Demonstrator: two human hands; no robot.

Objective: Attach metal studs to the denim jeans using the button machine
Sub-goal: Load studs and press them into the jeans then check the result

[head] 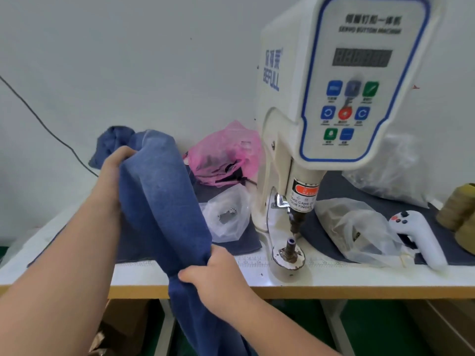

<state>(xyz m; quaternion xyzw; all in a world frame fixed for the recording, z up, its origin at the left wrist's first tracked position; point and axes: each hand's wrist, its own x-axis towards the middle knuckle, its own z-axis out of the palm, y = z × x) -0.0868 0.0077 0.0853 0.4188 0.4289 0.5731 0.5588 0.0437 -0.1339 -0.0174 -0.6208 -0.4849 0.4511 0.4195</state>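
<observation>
1. We see the denim jeans (164, 201) bunched into a long roll that runs from the back of the table (359, 276), over its front edge and down out of view; they sit to the left of the button machine (334, 86), well apart from its die.
2. Our left hand (115, 173) grips the upper part of the roll, fingers wrapped behind the cloth and hidden, thumb side toward us. We judge it steadies the bulk so the weight does not drag off the table.
3. Our right hand (218, 271) is closed around the roll at the table edge, thumb and fingers curled into the fabric, probably to feed the right spot toward the machine.
4. The lower die post (290, 249) stands bare under the punch (298, 222); no cloth lies between them, so no stud is being set at this moment.
5. A clear bag (226, 217) holding small metal pieces, probably the studs, lies just beside the machine, within reach.
6. Farther out are a pink bag (226, 155), another clear bag (354, 229) and a white handheld controller (419, 237) on the right.
</observation>
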